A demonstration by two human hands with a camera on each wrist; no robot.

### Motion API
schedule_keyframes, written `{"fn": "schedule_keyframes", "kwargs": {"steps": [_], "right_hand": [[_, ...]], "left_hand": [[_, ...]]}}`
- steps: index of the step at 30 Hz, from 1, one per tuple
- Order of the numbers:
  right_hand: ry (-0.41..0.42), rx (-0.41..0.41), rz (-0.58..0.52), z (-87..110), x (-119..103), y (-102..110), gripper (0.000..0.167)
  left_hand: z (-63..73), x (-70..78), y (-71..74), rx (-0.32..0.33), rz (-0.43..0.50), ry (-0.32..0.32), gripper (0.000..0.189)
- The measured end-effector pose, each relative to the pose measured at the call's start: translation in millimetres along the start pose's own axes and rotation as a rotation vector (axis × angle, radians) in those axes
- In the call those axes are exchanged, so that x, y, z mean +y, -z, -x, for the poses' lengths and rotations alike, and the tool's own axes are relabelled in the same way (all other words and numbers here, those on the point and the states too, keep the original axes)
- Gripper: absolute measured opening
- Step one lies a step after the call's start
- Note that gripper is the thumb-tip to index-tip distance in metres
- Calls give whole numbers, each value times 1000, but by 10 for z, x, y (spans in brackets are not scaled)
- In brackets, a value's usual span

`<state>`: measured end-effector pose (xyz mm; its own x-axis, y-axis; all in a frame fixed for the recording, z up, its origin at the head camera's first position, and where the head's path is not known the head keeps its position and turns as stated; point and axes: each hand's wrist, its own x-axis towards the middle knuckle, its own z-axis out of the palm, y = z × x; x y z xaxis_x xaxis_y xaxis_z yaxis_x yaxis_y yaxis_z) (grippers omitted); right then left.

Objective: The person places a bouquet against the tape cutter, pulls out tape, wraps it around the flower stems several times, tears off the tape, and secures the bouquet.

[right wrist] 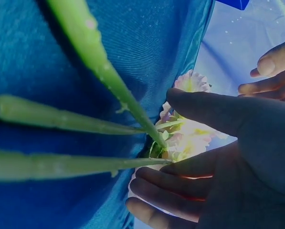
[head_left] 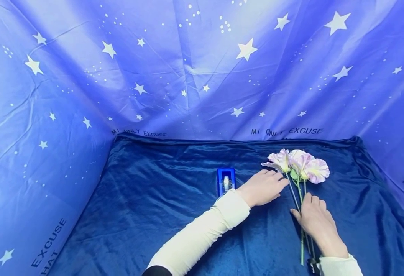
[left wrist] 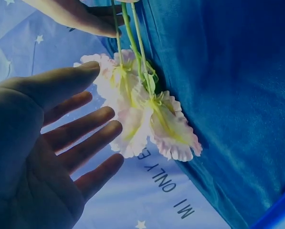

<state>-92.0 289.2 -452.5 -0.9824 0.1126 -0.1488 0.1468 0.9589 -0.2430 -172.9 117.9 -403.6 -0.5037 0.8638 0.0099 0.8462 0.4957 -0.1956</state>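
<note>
Artificial flowers with pale pink-white ruffled petals (head_left: 317, 170) lie on the right of the cloth, blooms pointing away from me. Their long green stems (right wrist: 101, 67) run back towards me. My left hand (head_left: 264, 187) hovers beside the stems just under the blooms, and in the left wrist view its fingers (left wrist: 87, 143) are spread with nothing between them. Lower on the stems is my right hand (head_left: 317, 218). In the right wrist view its thumb and fingers (right wrist: 168, 207) are extended around the stems without curling; whether they touch is unclear.
A blue tape dispenser (head_left: 232, 175) with a clear roll stands left of the flowers, partly hidden by my left sleeve (head_left: 205, 230). Wrinkled dark blue cloth (head_left: 146, 214) covers the surface. Star-printed blue curtains (head_left: 188, 76) enclose the back and both sides.
</note>
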Motion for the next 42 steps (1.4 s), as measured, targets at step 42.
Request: {"fn": "schedule_keyframes", "kwargs": {"steps": [42], "right_hand": [[9, -112, -37, -86, 38, 3, 40]], "left_hand": [[-326, 186, -108, -29, -56, -98, 26]]}}
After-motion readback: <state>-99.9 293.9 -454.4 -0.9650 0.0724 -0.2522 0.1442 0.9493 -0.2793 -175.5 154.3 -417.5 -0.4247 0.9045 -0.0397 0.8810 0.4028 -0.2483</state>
